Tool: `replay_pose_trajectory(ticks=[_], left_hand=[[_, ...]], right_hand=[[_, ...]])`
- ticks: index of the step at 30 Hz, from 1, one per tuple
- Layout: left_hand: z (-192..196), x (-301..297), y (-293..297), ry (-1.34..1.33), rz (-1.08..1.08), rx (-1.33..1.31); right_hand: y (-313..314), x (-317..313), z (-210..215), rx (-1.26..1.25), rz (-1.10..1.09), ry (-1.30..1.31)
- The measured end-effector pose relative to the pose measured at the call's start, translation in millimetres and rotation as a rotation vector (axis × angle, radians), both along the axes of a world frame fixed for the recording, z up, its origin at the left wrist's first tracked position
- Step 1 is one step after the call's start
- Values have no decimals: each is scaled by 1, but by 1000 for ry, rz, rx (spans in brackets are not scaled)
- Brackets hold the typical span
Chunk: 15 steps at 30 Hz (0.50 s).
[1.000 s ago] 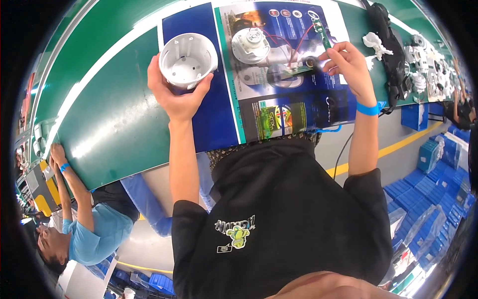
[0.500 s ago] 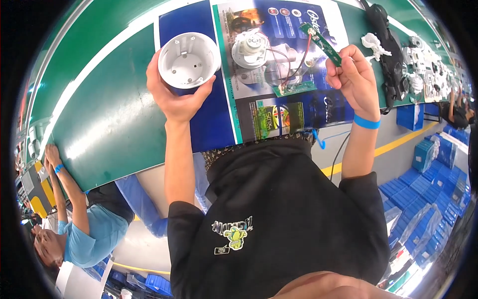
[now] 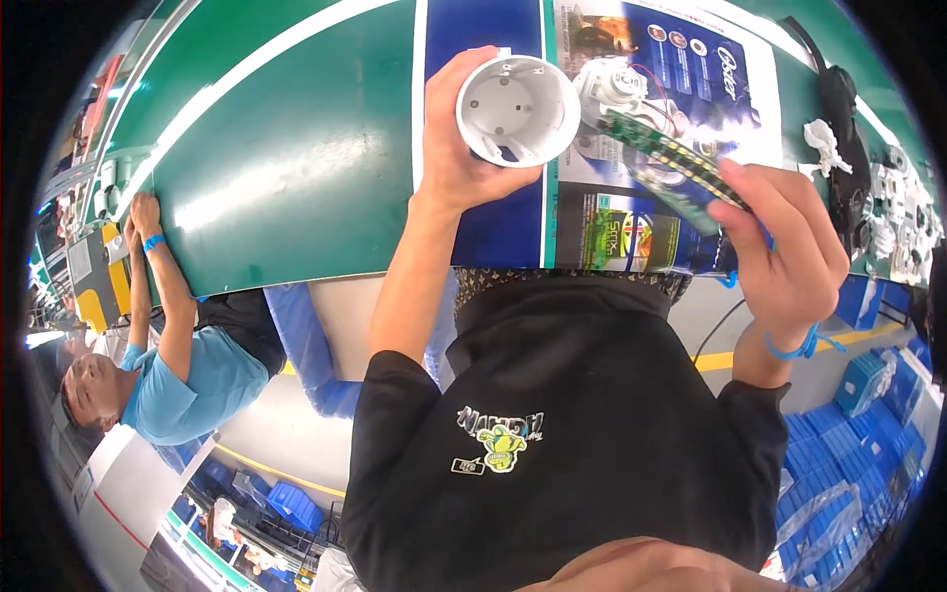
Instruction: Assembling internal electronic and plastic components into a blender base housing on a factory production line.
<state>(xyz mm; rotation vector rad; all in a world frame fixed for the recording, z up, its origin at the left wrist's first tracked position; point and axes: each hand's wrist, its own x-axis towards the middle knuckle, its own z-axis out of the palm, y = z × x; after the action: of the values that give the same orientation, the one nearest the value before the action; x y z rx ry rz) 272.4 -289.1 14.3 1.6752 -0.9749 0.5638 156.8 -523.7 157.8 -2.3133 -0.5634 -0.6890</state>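
Right hand: the right hand (image 3: 789,247) is near the body on the right, a blue band at its wrist, fingers closed in a pinch on the near end of a circuit board.
Circuit board: the green circuit board (image 3: 663,156) slants up and left from those fingers, lifted above the printed sheet, its far end close to the cup's rim.
Left hand: the left hand (image 3: 456,148) is wrapped around the side of a white plastic cup, thumb and fingers curled on its wall.
Cup: the white plastic cup (image 3: 517,109) is tipped so its open mouth faces the camera, showing its inside.
Motor part: a white motor part (image 3: 617,84) with thin wires lies just right of the cup on the sheet.
Sheet: the blue printed sheet (image 3: 691,69) lies flat on the green table (image 3: 286,158).
Co-worker: another person's hand (image 3: 146,212) rests at the table's left edge.
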Motion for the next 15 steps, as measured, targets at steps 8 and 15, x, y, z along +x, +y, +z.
replay_pose_trajectory(ticks=[8, 15], left_hand=[[4, -3, -7, -63, 105, 27], [5, -3, -8, -85, 122, -2]], right_hand=[[19, 7, -15, 124, -60, 201], [21, 14, -19, 69, -2, 121]])
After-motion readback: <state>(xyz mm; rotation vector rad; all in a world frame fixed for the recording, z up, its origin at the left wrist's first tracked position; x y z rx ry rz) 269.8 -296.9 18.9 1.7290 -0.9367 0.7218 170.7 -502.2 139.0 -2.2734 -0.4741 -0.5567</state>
